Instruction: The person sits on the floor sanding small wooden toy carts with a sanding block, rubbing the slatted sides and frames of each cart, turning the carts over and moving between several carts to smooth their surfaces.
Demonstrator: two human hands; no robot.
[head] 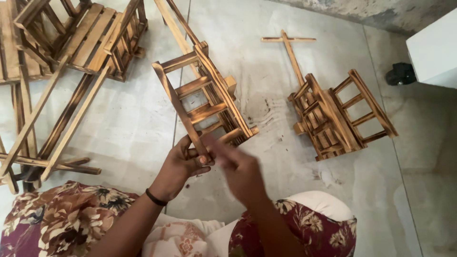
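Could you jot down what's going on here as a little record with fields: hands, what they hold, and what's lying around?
left hand: grips the near end of a slatted wooden cart frame
right hand: blurred, at the same near end of the frame
finished cart: on its side to the right, handle pointing away
more wooden pieces: stacked at upper left
floor: pale, scuffed
white box: at far right

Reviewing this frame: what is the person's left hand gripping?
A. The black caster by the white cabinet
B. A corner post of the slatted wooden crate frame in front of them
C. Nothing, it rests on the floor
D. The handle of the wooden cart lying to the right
B: the left hand is wrapped around the near post of the slatted wooden crate frame, while the blurred right hand is right beside it.
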